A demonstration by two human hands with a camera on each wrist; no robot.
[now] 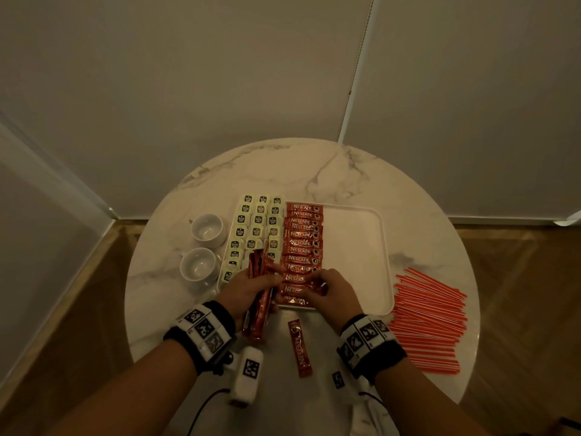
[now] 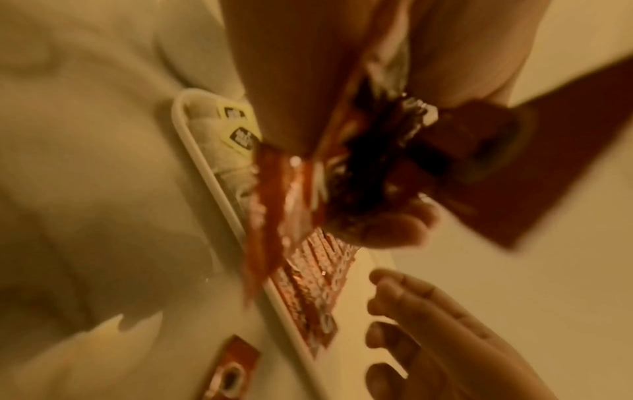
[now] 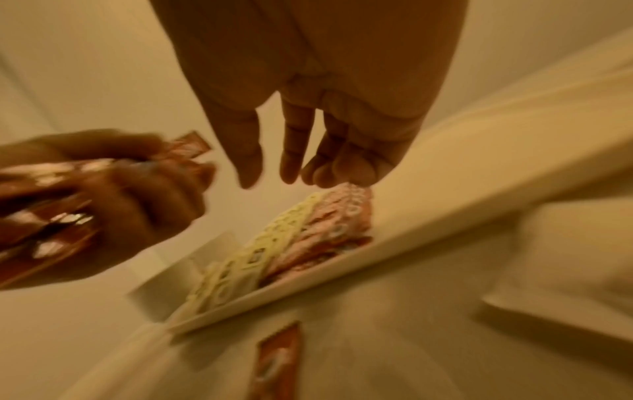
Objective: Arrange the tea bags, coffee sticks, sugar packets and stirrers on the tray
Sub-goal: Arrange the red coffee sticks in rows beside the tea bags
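Observation:
A white tray (image 1: 355, 247) sits on a round marble table. Tea bags (image 1: 257, 221) fill three columns on its left side, beside a column of red coffee sticks (image 1: 301, 243). My left hand (image 1: 261, 287) grips a bundle of coffee sticks (image 1: 256, 265) over the tray's near left corner; the left wrist view shows the bundle (image 2: 274, 211) up close. My right hand (image 1: 327, 284) hovers at the near end of the coffee column. Its fingers (image 3: 291, 151) hang relaxed and hold nothing, with their tips just at the coffee sticks (image 3: 342, 216). One loose coffee stick (image 1: 298, 347) lies on the table before the tray.
A pile of red stirrers (image 1: 430, 319) lies on the table right of the tray. Two white cups (image 1: 207, 229) (image 1: 198, 265) stand left of it. The tray's right half is bare. No sugar packets are in view. Walls close in behind the table.

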